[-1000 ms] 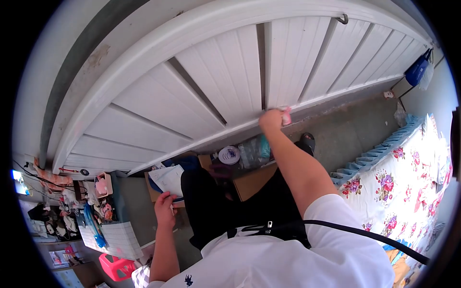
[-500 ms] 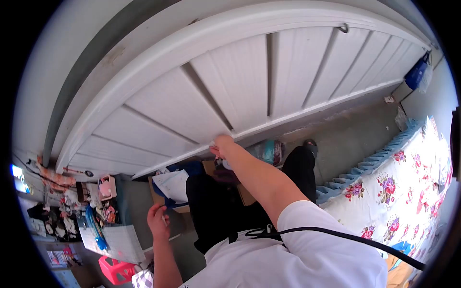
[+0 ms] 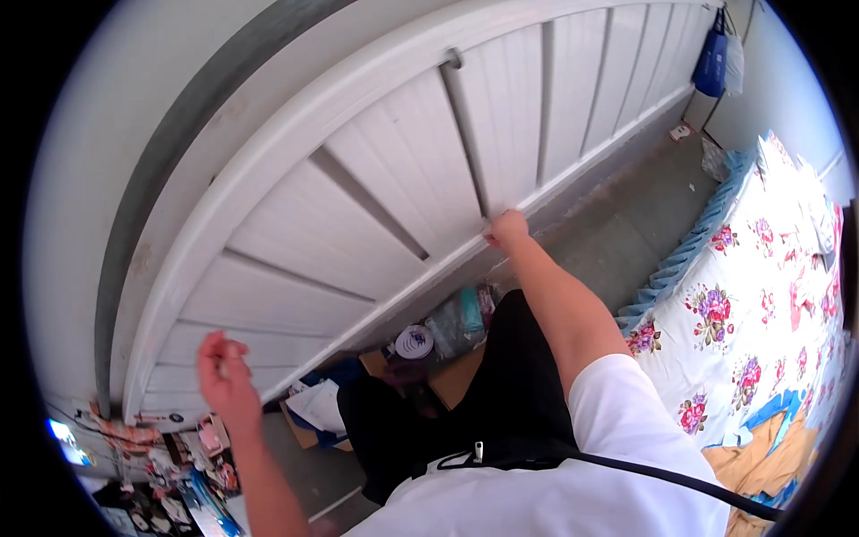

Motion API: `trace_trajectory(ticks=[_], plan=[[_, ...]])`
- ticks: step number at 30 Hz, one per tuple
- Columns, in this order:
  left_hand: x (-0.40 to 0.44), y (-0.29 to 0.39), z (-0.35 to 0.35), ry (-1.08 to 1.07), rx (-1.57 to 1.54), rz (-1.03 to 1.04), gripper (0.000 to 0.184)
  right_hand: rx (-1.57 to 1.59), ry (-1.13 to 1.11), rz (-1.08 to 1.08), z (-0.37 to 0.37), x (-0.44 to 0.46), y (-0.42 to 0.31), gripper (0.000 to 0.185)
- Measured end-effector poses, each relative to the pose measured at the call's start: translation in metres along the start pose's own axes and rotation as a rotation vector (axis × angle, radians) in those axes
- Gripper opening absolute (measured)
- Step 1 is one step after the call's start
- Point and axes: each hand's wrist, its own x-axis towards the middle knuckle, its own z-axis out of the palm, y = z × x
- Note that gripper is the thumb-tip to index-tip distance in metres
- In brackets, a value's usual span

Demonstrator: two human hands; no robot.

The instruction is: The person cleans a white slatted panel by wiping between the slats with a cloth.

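A large white slatted panel with a curved upper frame spans the view. My right hand is closed at the panel's lower rail, beside a dark gap between slats. Its fingertips press on something small that I cannot make out. My left hand is raised before the panel's lower left part, fingers curled and somewhat blurred; whether it holds anything is unclear. Below the panel lie a round white object, a clear plastic bag with teal contents and papers on a cardboard box.
On the right is a bed with a flowered cover and blue frill. A blue bag hangs at the upper right. Cluttered belongings stand at the lower left. Grey floor shows between bed and panel.
My right hand went left along the lower rail, then back right, and the pink item seen at it earlier no longer shows. My left hand has risen from near the papers. The view has turned.
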Motion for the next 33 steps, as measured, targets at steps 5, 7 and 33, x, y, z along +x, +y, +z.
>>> trace_trajectory(ticks=[5, 7, 33], plan=[[0.092, 0.094, 0.047, 0.052, 0.030, 0.510, 0.024, -0.306, 0.510, -0.165, -0.072, 0.019, -0.012, 0.029], [0.111, 0.109, 0.069, 0.033, 0.089, 0.595, 0.023, -0.113, 0.621, -0.165, -0.099, 0.029, -0.014, 0.034], [0.137, 0.118, 0.100, 0.143, 0.146, 0.545, 0.015, 0.282, -0.461, 0.006, 0.076, -0.129, -0.005, 0.042]])
